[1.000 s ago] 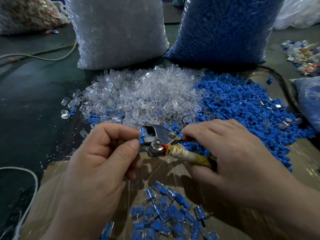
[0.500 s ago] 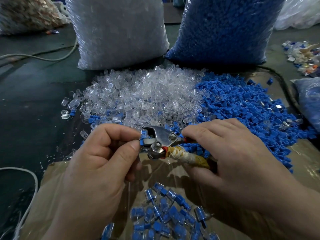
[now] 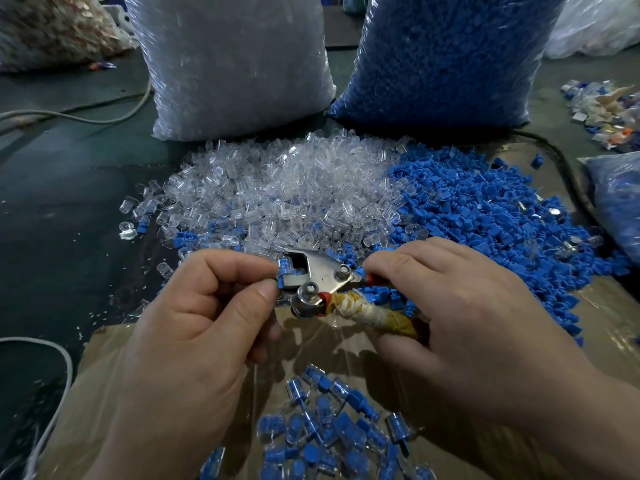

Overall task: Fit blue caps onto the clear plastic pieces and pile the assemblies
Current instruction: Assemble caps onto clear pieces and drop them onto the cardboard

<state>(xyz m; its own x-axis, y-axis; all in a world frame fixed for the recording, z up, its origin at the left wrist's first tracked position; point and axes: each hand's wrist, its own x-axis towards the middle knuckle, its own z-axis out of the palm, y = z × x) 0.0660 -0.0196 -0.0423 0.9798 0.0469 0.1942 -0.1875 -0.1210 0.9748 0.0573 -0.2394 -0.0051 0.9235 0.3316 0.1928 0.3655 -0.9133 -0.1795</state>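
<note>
The thumb and forefinger of the left grip (image 3: 194, 341) cover most of the small blue-capped piece (image 3: 284, 271) at the nose of the pliers (image 3: 322, 275), so how far the cap sits cannot be told. The pliers' wrapped handle vanishes under the right grip (image 3: 467, 317); the second handle shows only as a red tip. The pile of assemblies (image 3: 329, 438) runs off the bottom edge and blurs there. The clear-piece sack (image 3: 235, 64) and blue-cap sack (image 3: 450, 57) are cut by the top edge.
</note>
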